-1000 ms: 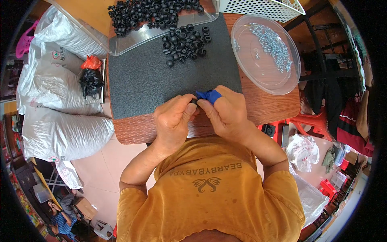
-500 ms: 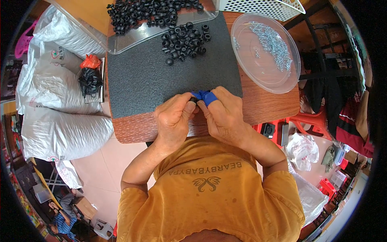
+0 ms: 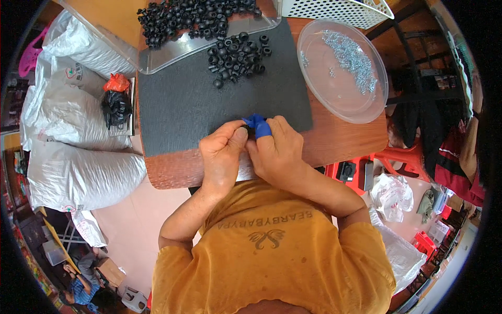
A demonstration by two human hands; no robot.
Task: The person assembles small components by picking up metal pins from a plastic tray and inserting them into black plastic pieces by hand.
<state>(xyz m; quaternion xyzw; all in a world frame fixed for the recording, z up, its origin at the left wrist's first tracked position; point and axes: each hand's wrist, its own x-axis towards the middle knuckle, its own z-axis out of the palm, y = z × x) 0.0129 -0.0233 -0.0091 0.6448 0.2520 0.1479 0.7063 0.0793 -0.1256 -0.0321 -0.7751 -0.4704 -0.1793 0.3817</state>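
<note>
My left hand [image 3: 220, 153] and my right hand [image 3: 278, 150] meet over the near edge of the dark grey mat [image 3: 180, 112]. Between their fingertips is a small black part [image 3: 248, 129], mostly hidden; its exact kind cannot be made out. Both hands are closed on it, thumbs pressed close. Blue wrapping [image 3: 262, 127] covers a finger of my right hand, and more blue shows at my left fingertips. Farther up the mat lies a loose pile of small black rounded parts [image 3: 235, 60], some hollow at one end.
A clear tray [image 3: 157, 65] holds many similar black parts at the far left. On the right, a round translucent lid [image 3: 334, 102] carries tiny silvery metal pieces [image 3: 351, 57]. Behind it stands a white perforated basket [image 3: 334, 11]. White sacks [image 3: 86, 172] crowd the table's left side.
My right hand has shifted a little left and turned, closing in on my left hand. The black part stays between the fingertips. The whole view has moved slightly.
</note>
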